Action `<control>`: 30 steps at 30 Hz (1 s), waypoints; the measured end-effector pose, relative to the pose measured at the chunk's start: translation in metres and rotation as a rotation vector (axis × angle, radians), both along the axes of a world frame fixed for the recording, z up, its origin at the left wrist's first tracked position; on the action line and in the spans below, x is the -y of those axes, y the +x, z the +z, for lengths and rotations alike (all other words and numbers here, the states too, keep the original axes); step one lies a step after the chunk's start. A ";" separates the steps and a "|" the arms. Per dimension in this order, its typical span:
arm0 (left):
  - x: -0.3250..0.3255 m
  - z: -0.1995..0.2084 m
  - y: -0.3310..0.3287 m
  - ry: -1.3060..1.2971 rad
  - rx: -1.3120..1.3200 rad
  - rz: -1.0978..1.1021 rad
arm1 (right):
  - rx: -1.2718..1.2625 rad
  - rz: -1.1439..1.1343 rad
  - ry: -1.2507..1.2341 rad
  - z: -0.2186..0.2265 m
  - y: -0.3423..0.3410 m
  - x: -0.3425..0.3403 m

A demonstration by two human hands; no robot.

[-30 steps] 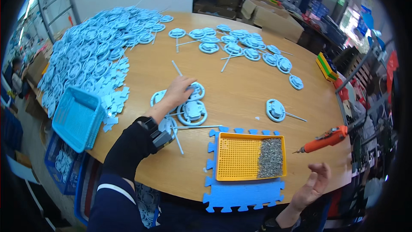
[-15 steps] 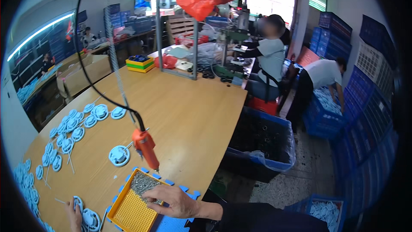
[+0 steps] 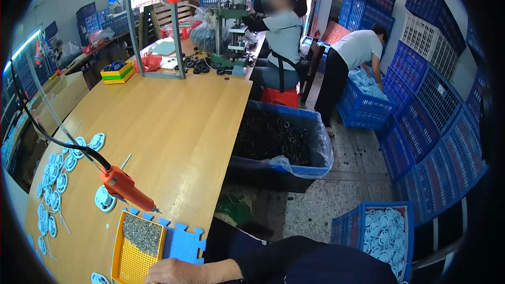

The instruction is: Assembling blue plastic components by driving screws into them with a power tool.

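Note:
My right hand [image 3: 176,272] is at the lower edge of the picture, over the near right side of a yellow tray [image 3: 117,247]. Its fingertips are cut off, so what they may hold is hidden. Small metal screws [image 3: 141,234] are heaped in the far part of the tray, which rests on a blue foam mat [image 3: 184,243]. An orange electric screwdriver [image 3: 128,188] hangs above the tray from a black cable. One round light-blue part [image 3: 105,199] lies beyond the tray, and another [image 3: 99,278] sits left of it. My left hand is out of view.
Many light-blue parts [image 3: 52,171] lie along the left of the wooden table [image 3: 173,126]. Right of it stand a lined bin of black rings [image 3: 279,139] and a blue crate of light-blue parts [image 3: 385,234]. Two people work near a press [image 3: 231,31] and stacked crates [image 3: 421,115].
The view has swung to the right. My right hand has left the screw heap for the tray's near side. My left hand, earlier at a light-blue part, has gone out of the picture.

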State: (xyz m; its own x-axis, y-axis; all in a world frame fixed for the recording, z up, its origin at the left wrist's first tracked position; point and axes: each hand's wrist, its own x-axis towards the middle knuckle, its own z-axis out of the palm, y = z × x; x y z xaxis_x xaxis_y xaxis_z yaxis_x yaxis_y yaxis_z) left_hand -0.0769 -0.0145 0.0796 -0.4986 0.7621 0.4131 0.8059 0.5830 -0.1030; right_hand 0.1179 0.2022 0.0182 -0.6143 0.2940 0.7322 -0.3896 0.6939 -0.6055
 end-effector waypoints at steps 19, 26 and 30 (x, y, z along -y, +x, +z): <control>0.018 -0.054 0.117 0.660 0.457 -0.396 | 0.220 0.675 -0.626 0.017 -0.009 0.078; 0.008 -0.053 0.136 0.767 0.663 -0.166 | 0.164 0.780 -0.926 0.001 -0.028 0.103; 0.032 -0.070 0.124 1.016 1.097 -0.283 | 0.334 0.817 -0.841 0.005 -0.035 0.096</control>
